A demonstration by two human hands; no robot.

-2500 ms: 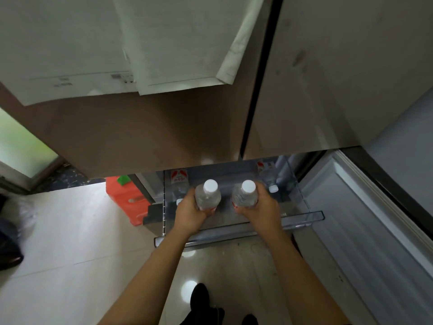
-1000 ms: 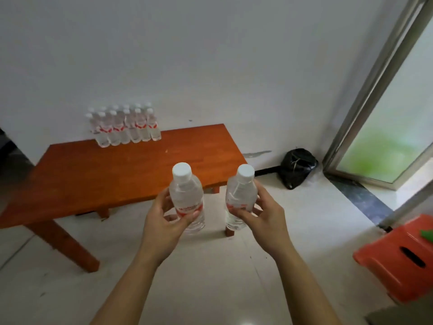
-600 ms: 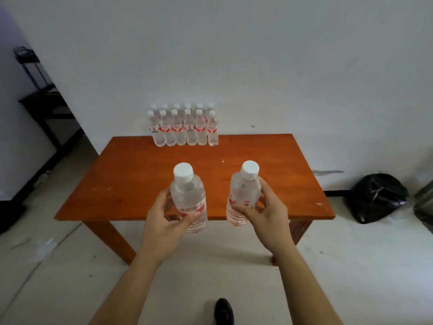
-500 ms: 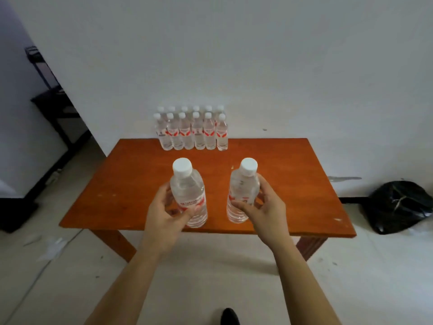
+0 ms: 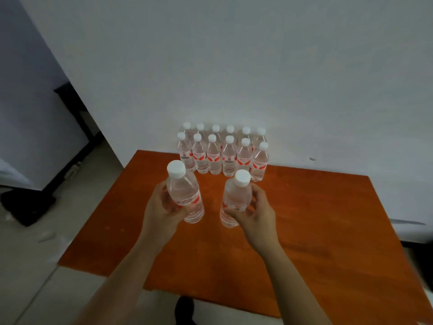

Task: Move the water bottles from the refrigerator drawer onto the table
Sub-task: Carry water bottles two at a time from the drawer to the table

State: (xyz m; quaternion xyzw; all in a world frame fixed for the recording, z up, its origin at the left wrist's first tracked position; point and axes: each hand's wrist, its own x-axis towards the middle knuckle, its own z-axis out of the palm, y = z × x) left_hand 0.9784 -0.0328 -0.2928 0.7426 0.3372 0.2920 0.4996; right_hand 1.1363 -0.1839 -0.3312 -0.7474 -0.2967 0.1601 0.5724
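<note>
— Nearest the camera? 
— The left hand [image 5: 161,213] grips one bottle [image 5: 185,195], the right hand [image 5: 254,215] another bottle [image 5: 235,200], both upright above the table [image 5: 316,231].

— Farther back? 
— Two rows of bottles [image 5: 222,152] stand at the table's far edge, against the wall [image 5: 234,66].

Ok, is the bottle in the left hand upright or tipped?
Tipped slightly. The bottle in the left hand leans, its white cap left of its base.
</note>
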